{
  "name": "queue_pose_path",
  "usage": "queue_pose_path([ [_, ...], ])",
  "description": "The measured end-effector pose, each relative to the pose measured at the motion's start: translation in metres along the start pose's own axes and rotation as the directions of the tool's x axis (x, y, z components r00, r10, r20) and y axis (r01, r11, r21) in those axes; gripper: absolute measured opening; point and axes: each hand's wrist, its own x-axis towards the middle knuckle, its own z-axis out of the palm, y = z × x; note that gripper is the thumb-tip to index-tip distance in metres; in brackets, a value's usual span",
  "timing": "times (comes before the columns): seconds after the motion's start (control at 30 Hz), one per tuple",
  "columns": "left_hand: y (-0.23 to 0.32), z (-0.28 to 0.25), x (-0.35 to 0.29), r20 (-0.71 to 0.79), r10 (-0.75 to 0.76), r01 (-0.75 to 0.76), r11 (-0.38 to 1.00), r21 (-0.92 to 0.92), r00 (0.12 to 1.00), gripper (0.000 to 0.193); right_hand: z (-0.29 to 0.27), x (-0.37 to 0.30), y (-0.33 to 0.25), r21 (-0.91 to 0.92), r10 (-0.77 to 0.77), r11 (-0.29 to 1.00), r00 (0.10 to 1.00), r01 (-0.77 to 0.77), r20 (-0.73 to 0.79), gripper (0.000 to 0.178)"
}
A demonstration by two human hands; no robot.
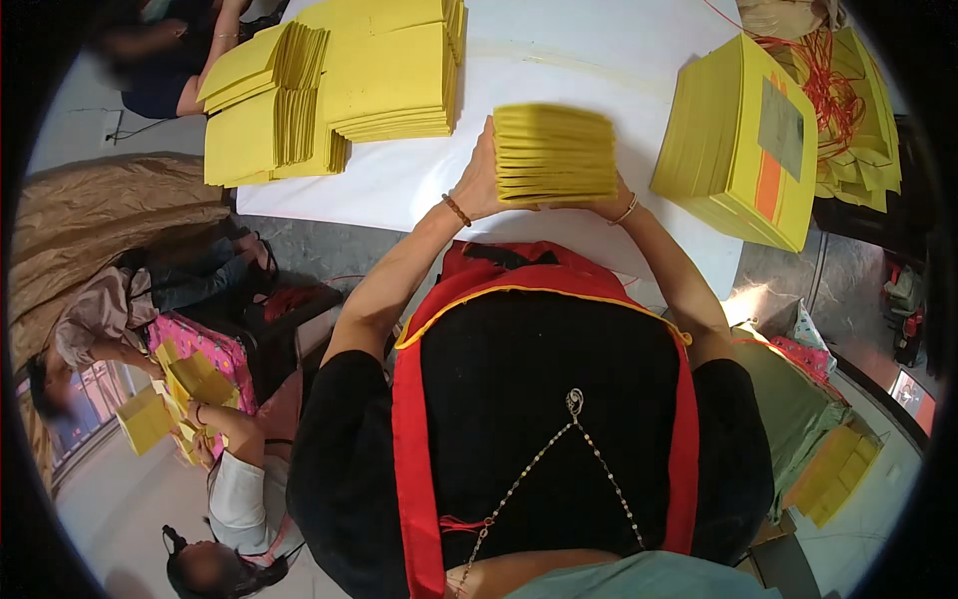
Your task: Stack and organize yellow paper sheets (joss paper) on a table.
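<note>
A thick stack of yellow folded paper pieces [555,155] stands between my two hands near the front edge of the white table, its layered edges facing me. My left hand [480,180] is closed against its left side, fingers partly behind it. At the lower right corner my right hand [611,203] grips the same stack, most of its fingers hidden. Whether the stack rests on the table or is lifted, I cannot tell.
Several piles of yellow folded paper [389,85] cover the table's left. A tall yellow block with an orange strip [733,140] stands at the right, beside tangled red string [828,95]. Other people work at the left, two of them with yellow paper [200,379].
</note>
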Motion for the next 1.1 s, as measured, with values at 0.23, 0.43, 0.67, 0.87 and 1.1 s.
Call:
queue_pose_path([
  [0.23, 0.004, 0.002, -0.003, 0.073, -0.052, 0.053, 0.998, -0.019, 0.996, 0.108, 0.003, -0.005, 0.002, 0.093, 0.104, 0.991, 0.994, -0.101, -0.022, 0.071],
  [0.43, -0.006, 0.003, -0.002, 0.094, -0.055, 0.059, 0.998, -0.038, 0.994, 0.113, 0.005, 0.002, 0.013, 0.204, 0.216, 0.955, 0.976, -0.214, 0.012, 0.077],
  [0.67, -0.01, 0.011, -0.004, 0.131, -0.158, 0.166, 0.984, -0.057, 0.979, 0.091, 0.008, -0.003, 0.021, -0.017, 0.202, 0.978, 0.97, -0.206, -0.135, 0.096],
  [0.87, 0.001, 0.007, -0.002, 0.113, -0.195, 0.221, 0.925, -0.31, 0.974, 0.073, -0.039, 0.017, -0.057, 0.286, 0.26, 0.941, 0.927, -0.181, -0.269, 0.091],
  [1.1, 0.006, -0.012, -0.004, -0.232, -0.137, -0.042, 0.775, -0.631, 0.963, 0.146, -0.084, 0.028, -0.118, -0.262, 0.321, 0.902, 0.939, -0.342, -0.121, 0.085],
])
